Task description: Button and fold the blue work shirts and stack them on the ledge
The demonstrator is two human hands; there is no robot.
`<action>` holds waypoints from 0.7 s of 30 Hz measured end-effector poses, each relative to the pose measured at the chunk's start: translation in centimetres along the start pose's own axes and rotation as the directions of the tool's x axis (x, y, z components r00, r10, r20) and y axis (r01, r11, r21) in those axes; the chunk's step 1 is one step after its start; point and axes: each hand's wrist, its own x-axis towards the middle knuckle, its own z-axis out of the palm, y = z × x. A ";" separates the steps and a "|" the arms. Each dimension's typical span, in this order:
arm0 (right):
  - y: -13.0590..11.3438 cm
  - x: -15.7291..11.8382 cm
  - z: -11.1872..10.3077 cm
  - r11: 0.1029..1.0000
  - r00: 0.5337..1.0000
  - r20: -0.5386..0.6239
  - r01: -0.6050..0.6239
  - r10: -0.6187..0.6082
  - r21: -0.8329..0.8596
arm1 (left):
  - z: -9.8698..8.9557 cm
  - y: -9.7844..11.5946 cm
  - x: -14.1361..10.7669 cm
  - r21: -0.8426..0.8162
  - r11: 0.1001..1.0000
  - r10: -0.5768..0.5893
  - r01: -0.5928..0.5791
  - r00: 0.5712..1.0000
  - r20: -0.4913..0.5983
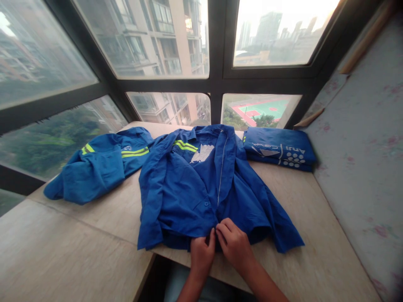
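Note:
A blue work jacket [185, 188] with yellow-green stripes lies spread on the stone-look ledge, collar toward the window and hem toward me. Its front gapes from the collar down, showing the inside back and a whitish patch. One button shows on the left front edge, just above my hands. My left hand [202, 251] pinches the bottom front edge near the hem. Beside it, nearly touching, my right hand [234, 243] has its fingers closed on the same edge. What lies between the fingertips is too small to make out. The sleeves stretch down at both sides.
A crumpled blue garment [97, 165] with yellow-green stripes lies at the left. Folded blue clothing [278, 149] with white lettering sits at the back right. Dark-framed windows [217, 84] close off the back, and a flowered wall [368, 167] stands right. The ledge [103, 251] has a cut-out edge near me.

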 end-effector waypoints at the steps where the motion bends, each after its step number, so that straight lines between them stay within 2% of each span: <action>1: 0.0 0.1 -0.1 1.000 1.000 0.031 -0.002 0.002 -0.012 | 0.0 0.0 0.0 0.005 1.000 -0.002 0.002 1.000 -0.003; 9: -0.2 0.6 -0.1 0.992 0.972 0.215 -0.075 0.094 -0.097 | -0.6 0.1 0.1 -0.057 0.998 -0.021 0.022 1.000 0.016; 12: -0.1 0.5 0.2 0.990 0.962 0.247 -0.095 0.119 -0.108 | -0.7 -0.1 0.2 -0.094 0.995 -0.043 0.045 0.999 0.021; 16: 0.2 -0.1 0.8 0.997 0.984 0.168 -0.047 0.057 -0.065 | -0.8 0.2 0.3 -0.172 0.982 -0.073 0.077 0.997 0.032; 21: 0.4 -0.4 0.5 0.998 0.998 0.054 0.041 -0.038 -0.052 | -1.0 1.2 0.3 -0.180 0.978 -0.096 0.100 0.995 0.034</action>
